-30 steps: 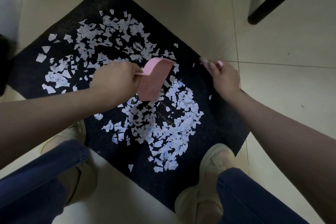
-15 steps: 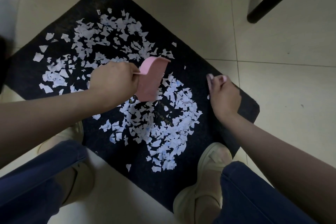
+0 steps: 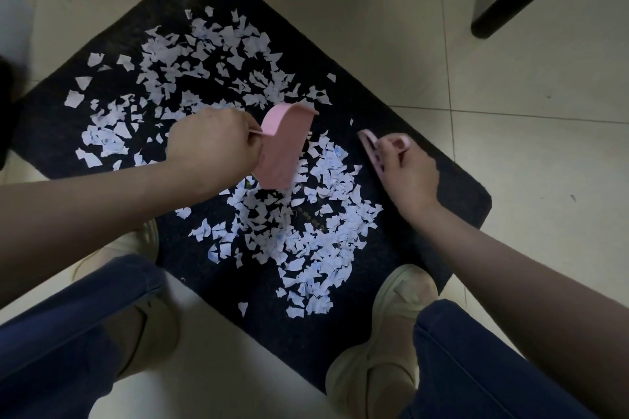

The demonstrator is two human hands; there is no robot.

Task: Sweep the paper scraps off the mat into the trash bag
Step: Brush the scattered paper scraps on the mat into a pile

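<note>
Hands both occupied: left hand (image 3: 214, 143) clenched on handle of pink dustpan (image 3: 284, 150), held tilted over paper scraps (image 3: 306, 231) on mat (image 3: 456, 187); right hand (image 3: 408, 177) pinching pink brush (image 3: 369, 146), shifted within the last second from mat's far edge inward, beside the pile; sweeping likely imminent; dustpan: no scraps seen inside; trash bag out of view.

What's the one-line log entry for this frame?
left hand: grips pink dustpan | right hand: holds small pink tool | paper scraps: on mat | trash bag: not visible

black mat (image 3: 391, 248), white paper scraps (image 3: 306, 231), pink dustpan (image 3: 282, 146)
</note>
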